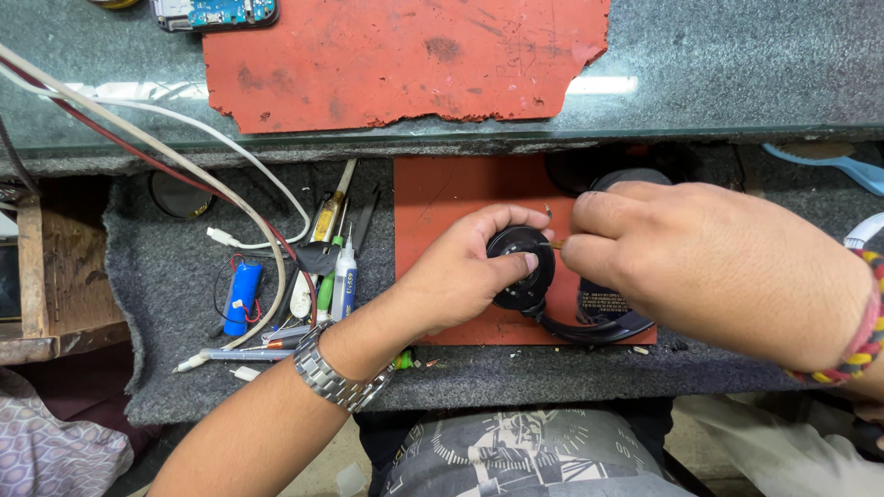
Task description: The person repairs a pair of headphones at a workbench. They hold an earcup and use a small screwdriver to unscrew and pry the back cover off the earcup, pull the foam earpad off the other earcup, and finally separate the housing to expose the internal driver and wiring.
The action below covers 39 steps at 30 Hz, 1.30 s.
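Looking down from the head camera, the view took in a grey felt-covered workbench (pixel 166 267) with a red rubber mat (pixel 433 193) at its middle. The left hand (pixel 460 276), a metal watch (pixel 336 373) on its wrist, was curled around a round black earcup (pixel 517 253) of a pair of headphones, thumb pressed on the front face and fingers wrapped behind, holding it just above the mat. The right hand (pixel 709 267), with a braided wristband (pixel 861 336), had its fingertips pinched together on a thin tool (pixel 556 244) whose tip met the earcup's right edge; what kind of tool it was could not be told. The black headband (pixel 599 329) curved away beneath the right hand, resting on the mat.

Doing this step well seemed to call for the left hand keeping the earcup steady and tilted toward the eye, while the right worked the tool with small, light pressure at the seam, so that the tip would not slip onto the thumb or gouge the plastic.

To the left lay screwdrivers (pixel 330 216), a small glue bottle (pixel 345 276), a blue battery (pixel 241 294) and loose cables (pixel 184 170). A second torn red mat (pixel 405 55) lay on the glass shelf above.
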Tool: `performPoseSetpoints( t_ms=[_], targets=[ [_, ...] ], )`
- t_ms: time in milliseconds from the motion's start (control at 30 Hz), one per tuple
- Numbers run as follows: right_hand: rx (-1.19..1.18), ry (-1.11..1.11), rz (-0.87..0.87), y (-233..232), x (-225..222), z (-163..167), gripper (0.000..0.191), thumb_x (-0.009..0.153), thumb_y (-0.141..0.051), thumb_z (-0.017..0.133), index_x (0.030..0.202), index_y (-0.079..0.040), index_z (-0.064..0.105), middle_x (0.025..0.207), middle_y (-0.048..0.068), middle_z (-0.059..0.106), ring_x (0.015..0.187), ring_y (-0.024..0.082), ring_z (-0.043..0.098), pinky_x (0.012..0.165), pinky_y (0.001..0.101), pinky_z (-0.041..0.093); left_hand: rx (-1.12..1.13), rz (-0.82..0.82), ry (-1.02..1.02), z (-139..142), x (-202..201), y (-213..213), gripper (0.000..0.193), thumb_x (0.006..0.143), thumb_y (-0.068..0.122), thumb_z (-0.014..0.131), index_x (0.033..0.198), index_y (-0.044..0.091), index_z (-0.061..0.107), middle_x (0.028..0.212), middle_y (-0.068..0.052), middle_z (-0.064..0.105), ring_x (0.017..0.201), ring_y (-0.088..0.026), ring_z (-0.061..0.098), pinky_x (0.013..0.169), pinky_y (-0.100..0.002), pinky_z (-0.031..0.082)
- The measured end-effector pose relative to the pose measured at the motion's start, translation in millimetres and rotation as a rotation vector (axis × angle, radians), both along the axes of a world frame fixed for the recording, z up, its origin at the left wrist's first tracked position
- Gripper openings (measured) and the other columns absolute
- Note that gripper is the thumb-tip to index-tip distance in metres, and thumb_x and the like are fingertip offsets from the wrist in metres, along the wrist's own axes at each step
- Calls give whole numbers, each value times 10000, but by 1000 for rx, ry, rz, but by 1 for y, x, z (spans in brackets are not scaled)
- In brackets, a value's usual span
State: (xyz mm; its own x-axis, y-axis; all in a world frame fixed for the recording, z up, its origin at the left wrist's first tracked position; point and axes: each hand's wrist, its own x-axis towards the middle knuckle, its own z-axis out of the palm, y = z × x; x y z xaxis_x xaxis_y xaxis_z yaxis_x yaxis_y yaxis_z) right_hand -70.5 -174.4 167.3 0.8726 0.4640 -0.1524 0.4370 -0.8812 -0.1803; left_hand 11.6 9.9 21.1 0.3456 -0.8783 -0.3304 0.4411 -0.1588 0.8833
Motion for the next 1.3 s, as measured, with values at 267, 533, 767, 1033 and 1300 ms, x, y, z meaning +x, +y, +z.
performPoseSetpoints(
  t_ms=[267,533,767,1033,1300],
  targets=[
    [-209,175,-33,3,1,-2,370,744,-173,650,1113,-151,643,912,60,618,727,255,710,604,389,576,12,-2,4,-1,0,1,398,934,8,650,1327,6,595,1179,-49,665,1057,-90,615,915,-250,541],
    [-128,62,-125,-1,-7,-6,230,810,-263,674,1011,-153,690,842,35,666,756,238,715,614,374,572,27,-4,-121,3,6,2,411,912,31,680,1302,-19,561,1219,-76,678,1081,-96,633,926,-252,542],
    [143,-194,-345,-50,-28,-23,294,880,-248,737,1159,-161,717,957,31,748,848,242,720,682,350,559,197,-194,-240,27,45,24,384,838,33,691,1213,-4,622,1093,-71,716,940,-90,667,818,-258,576],
    [285,-143,-678,-42,-56,-68,280,933,-186,675,1169,-35,656,877,142,692,778,302,695,674,368,561,219,-197,-334,39,58,28,423,856,62,733,1265,2,646,1052,-42,731,922,-94,684,811,-266,594],
    [378,-69,-949,-45,-60,-82,450,879,-359,749,1168,-30,645,856,93,736,590,240,692,552,367,529,44,-10,-322,36,61,25,678,813,-87,741,1435,-52,472,1314,-107,636,1183,-148,647,1002,-297,572]
  ],
)
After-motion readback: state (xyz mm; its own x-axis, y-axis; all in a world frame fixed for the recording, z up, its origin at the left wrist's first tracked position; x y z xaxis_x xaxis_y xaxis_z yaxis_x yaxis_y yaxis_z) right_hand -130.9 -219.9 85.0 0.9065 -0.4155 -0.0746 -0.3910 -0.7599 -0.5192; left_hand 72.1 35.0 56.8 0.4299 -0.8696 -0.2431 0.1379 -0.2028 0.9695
